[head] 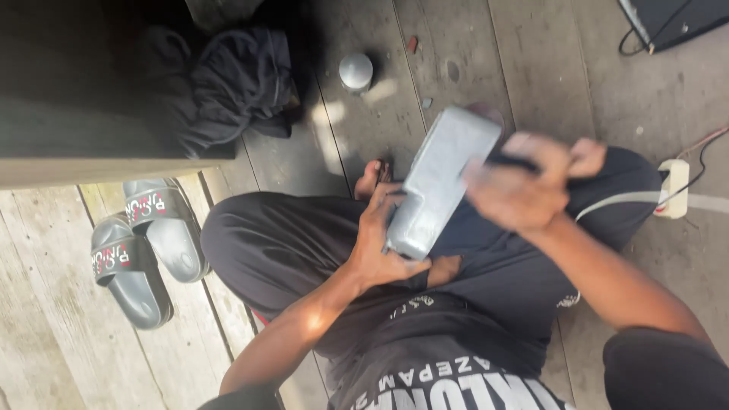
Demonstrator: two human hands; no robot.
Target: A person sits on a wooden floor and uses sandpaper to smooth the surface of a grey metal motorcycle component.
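bracing the grey block [440, 182] on your lap, your left hand [380, 243] gripped its lower end to steady it. your right hand [524, 186], blurred, closed on a dark tool [510, 161] against its upper edge. grey slides [144, 243] lay well left of your left hand.

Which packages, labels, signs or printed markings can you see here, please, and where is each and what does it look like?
Grey block: a wrapped, rectangular, silvery-grey slab held over the lap, left hand at its lower end, blurred right hand at its upper side.
Grey slides: a pair on the plank floor at left, white and red lettering on the straps.
Black shirt: bottom centre, large white print.
No signs or screens visible.
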